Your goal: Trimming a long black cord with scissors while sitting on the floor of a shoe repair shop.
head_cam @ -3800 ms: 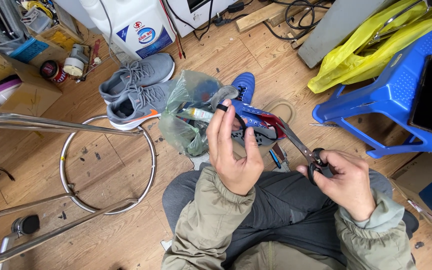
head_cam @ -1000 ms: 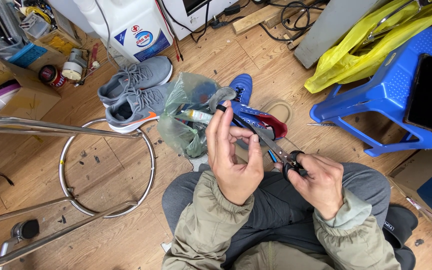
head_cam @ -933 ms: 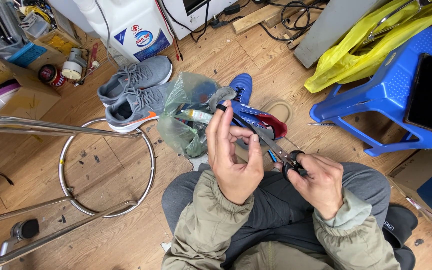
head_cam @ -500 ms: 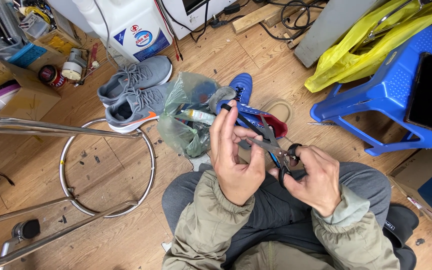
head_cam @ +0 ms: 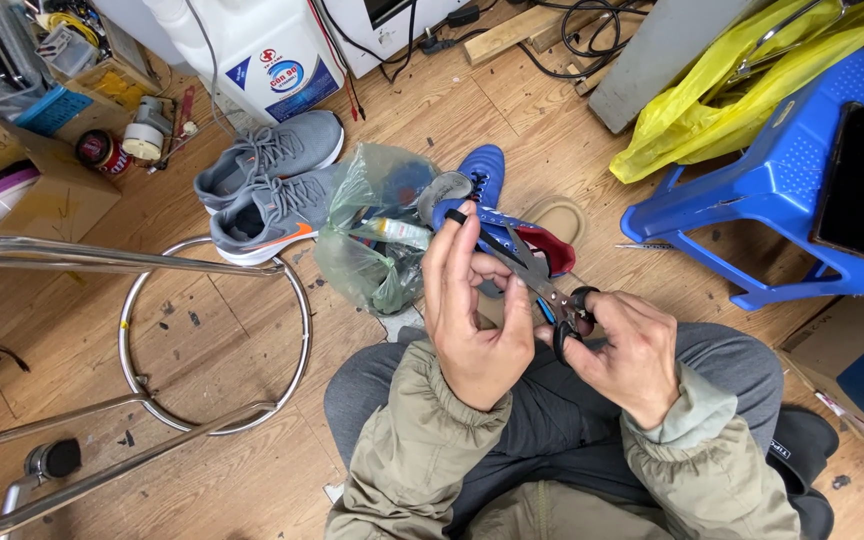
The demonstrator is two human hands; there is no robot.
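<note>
Above the person's lap, the right hand (head_cam: 624, 352) grips black-handled scissors (head_cam: 542, 285), blades pointing up toward the blue shoe (head_cam: 497, 215); the left hand (head_cam: 472, 310) pinches something small, unclear what.

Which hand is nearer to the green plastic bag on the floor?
Left. The left hand is raised just right of the bag, its fingertips close to it. The right hand holds the scissors farther right, beyond the left hand.
</note>
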